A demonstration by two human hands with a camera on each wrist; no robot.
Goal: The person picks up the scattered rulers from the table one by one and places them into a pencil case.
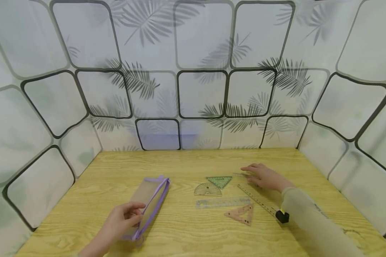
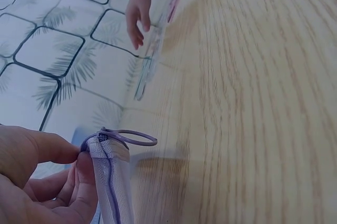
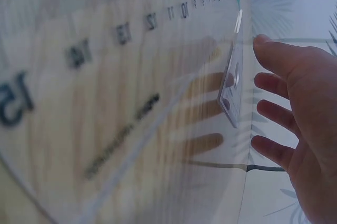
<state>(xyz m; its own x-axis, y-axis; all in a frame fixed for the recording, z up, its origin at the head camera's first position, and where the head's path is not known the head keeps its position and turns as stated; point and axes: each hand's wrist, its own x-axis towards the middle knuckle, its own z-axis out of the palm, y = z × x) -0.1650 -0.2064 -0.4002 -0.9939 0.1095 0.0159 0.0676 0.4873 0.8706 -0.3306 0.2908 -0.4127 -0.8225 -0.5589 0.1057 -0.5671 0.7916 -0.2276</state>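
My left hand (image 1: 122, 217) pinches the edge of a see-through zip pouch (image 1: 146, 194) with purple trim. In the left wrist view, thumb and fingers hold its corner beside the purple zip pull (image 2: 138, 138). At the right, my right hand (image 1: 265, 176) reaches over a clear plastic piece (image 1: 239, 175), partly hidden by the fingers. That clear piece (image 3: 231, 84) lies just beyond the spread fingertips in the right wrist view. A clear ruler (image 1: 257, 200) with dark numbers lies beneath the right forearm, next to a small black object (image 1: 282, 216).
Between the hands lie a green set square (image 1: 219, 181), a clear protractor (image 1: 208, 190), a clear ruler (image 1: 223, 202) and a pink set square (image 1: 241, 215). Patterned white sheeting (image 1: 202, 92) rises behind and beside the wood-grain table (image 1: 180, 235).
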